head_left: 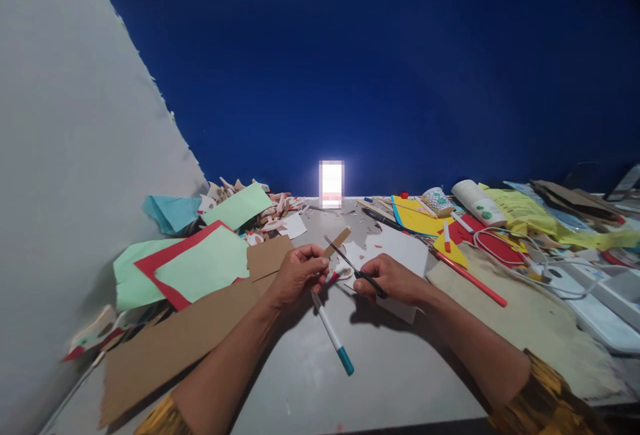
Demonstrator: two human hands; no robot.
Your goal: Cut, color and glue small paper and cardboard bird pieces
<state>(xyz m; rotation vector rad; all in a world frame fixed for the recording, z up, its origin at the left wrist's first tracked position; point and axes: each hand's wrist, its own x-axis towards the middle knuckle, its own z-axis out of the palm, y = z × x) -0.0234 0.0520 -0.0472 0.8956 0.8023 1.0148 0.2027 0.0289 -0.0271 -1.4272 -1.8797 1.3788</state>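
My left hand (pixel 303 275) pinches a narrow strip of brown cardboard (pixel 338 242), which sticks out up and to the right past the fingertips. In my right hand (pixel 383 278) is a pair of black-handled scissors (pixel 356 271), its blades pointing up and left to the strip beside my left fingers. Whether the blades touch the strip I cannot tell. Below my left hand a white marker with a teal cap (pixel 334 335) lies on the grey table. White paper (pixel 400 248) and small scraps lie behind and under my right hand.
Brown cardboard (pixel 200 328), red and pale green paper (pixel 200 265) and a heap of scraps cover the left side. On the right are a red marker (pixel 473 278), paper cups (pixel 479 202), a white cable (pixel 500 258) and white box parts (pixel 595 315). A blue wall (pixel 350 75) stands behind.
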